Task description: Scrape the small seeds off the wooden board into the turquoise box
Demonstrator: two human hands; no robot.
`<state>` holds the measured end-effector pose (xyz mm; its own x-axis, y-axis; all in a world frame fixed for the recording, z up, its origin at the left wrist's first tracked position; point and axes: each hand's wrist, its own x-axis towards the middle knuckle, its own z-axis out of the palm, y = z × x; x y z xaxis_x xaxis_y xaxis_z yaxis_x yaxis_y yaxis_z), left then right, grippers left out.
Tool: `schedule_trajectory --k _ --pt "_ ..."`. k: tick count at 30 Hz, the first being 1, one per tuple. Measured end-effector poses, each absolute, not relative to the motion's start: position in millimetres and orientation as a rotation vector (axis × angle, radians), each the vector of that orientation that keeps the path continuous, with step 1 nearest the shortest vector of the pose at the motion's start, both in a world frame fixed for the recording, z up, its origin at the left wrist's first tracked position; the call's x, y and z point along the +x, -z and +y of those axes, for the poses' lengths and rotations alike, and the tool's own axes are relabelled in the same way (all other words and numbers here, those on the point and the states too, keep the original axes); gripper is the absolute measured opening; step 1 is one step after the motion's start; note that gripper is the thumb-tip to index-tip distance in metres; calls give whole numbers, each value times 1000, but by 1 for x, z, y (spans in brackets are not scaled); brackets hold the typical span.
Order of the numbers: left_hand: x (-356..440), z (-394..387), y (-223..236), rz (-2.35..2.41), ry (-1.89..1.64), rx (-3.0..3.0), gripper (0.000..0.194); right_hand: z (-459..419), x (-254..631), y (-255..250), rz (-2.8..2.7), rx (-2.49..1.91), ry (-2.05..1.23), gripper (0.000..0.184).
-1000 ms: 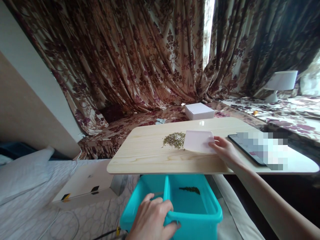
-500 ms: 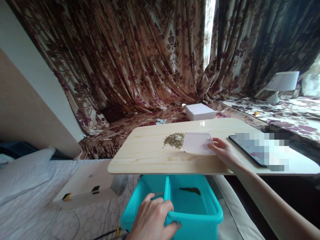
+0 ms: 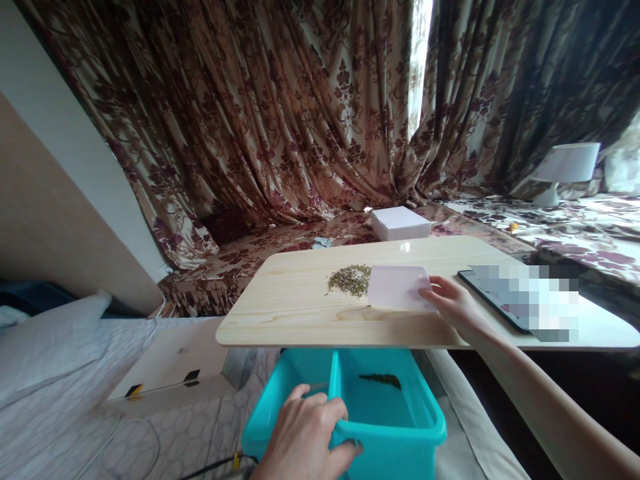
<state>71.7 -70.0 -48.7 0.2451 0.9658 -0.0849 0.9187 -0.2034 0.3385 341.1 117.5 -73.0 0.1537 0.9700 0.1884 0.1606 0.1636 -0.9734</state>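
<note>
My right hand [image 3: 457,308] grips the right edge of a white flat card [image 3: 397,288] that rests on a light wooden board [image 3: 300,313]. The card's left edge touches a small pile of dried green-grey bits [image 3: 349,279] on the board. Below the board's front edge, my left hand [image 3: 307,437] is closed over the near rim of a turquoise plastic bin [image 3: 395,427] with a divider. A small clump of dark green material [image 3: 381,380] lies inside the bin's right compartment.
A dark tablet [image 3: 500,297], partly blurred, lies on the board's right end. A white box [image 3: 400,223] sits beyond the board on patterned cloth. A white lamp [image 3: 563,170] stands at the far right. Floral curtains [image 3: 280,113] hang behind. A flat white carton [image 3: 175,363] lies on the bed at left.
The card and my right hand have shifted only slightly beside the pile. My left hand stays on the bin rim.
</note>
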Motion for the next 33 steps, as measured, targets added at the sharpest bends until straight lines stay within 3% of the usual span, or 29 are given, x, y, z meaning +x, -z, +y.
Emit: schedule_trajectory --k 18,27,33 --pt "71 -71 50 1734 -233 2198 12 99 328 60 -1283 -1266 -979 28" --pt "70 -73 50 1735 -273 2196 10 56 328 44 -1376 -1141 -1308 33" --pt "70 -70 54 1725 -206 2190 13 82 348 48 -1151 -1209 -910 32"
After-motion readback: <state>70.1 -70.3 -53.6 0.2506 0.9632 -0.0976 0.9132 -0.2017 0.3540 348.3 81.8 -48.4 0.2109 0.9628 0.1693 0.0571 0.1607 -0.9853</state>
